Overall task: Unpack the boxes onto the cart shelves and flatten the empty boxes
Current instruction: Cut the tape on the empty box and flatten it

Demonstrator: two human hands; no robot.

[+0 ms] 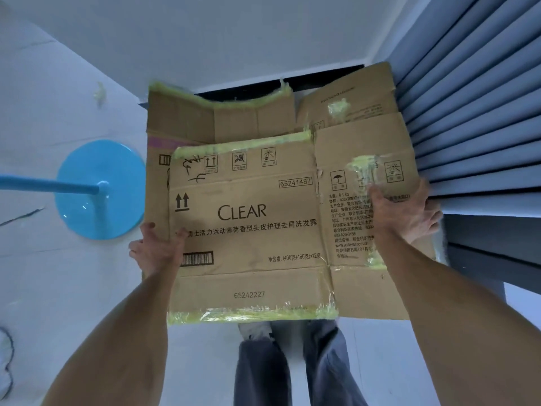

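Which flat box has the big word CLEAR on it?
The front box, the one both hands hold. It lies over the back box, whose visible part shows no such word.

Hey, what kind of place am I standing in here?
Probably a stockroom or back room, though it's hard to be sure: a flattened CLEAR shampoo carton with more cardboard behind it, bare pale floor, and a blue ribbed shutter.
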